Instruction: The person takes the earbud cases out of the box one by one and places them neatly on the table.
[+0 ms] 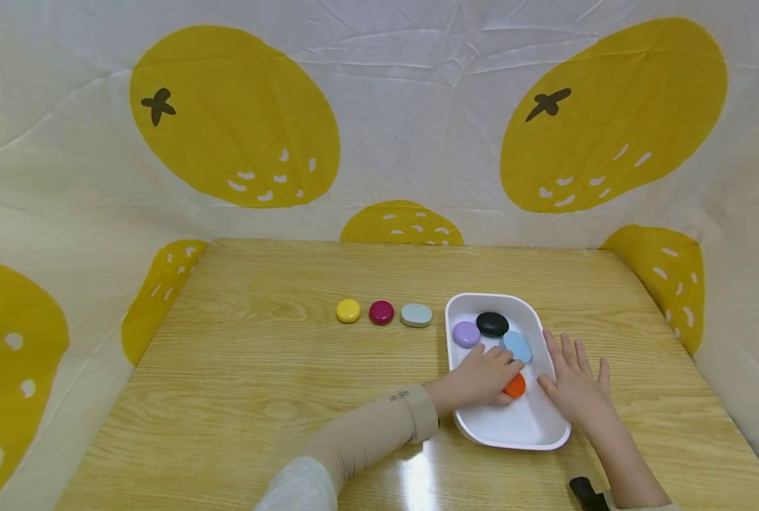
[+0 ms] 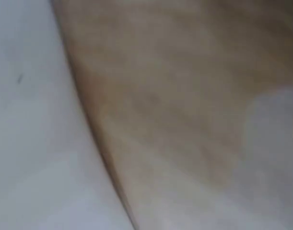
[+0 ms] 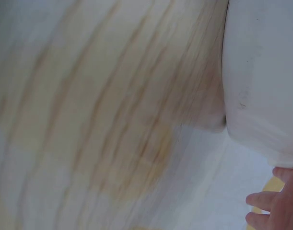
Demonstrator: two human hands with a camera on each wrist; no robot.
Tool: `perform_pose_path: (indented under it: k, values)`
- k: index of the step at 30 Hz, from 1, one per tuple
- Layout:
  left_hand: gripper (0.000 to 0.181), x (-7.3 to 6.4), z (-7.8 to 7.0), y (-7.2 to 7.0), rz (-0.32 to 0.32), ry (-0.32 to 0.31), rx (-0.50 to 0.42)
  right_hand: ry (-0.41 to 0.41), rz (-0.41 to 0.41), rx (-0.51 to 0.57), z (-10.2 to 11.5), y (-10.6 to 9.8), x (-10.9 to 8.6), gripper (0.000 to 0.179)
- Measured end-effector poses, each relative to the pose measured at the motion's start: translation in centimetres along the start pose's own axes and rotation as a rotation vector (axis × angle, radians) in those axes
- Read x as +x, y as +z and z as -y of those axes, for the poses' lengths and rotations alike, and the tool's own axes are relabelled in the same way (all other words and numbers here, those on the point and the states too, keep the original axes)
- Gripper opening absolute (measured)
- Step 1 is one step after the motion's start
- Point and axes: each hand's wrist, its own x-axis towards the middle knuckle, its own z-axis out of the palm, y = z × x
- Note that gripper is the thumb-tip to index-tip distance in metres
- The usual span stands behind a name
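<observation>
My left hand (image 1: 481, 376) reaches into the white tray (image 1: 461, 420), with its thumb and fingers around an orange rounded piece (image 1: 515, 385) that they partly cover. Close to the fingertips lies a light blue oval piece (image 1: 517, 347). A black oval piece (image 1: 492, 324) and a lilac round piece (image 1: 466, 334) sit at the tray's far end. My right hand (image 1: 574, 387) rests against the tray's right side, fingers spread; part of it also shows in the right wrist view. The left wrist view is blurred, with only the tray's wall and wood visible.
Left of the tray, a yellow round piece (image 1: 348, 311), a dark pink round piece (image 1: 381, 312) and a grey-green oval piece (image 1: 416, 315) lie in a row on the wooden table (image 1: 245, 383). A fabric curtain (image 1: 417, 128) with yellow shapes encloses the back and sides.
</observation>
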Motion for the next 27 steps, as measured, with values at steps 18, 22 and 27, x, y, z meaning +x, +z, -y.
perform_pose_path:
  k: [18,22,27]
  values:
    - [0.062,-6.8,11.5,-2.4,-0.239,-0.314,-0.140,0.011,0.007,0.019,0.0,-0.1,0.1,0.073]
    - [0.061,-8.9,13.9,-1.6,-0.266,-0.395,-0.170,0.021,0.021,0.026,0.0,0.0,0.0,0.074]
    - [0.062,-11.4,16.9,-0.6,-0.235,-0.518,-0.225,0.025,0.029,0.034,-0.1,0.0,0.0,0.074]
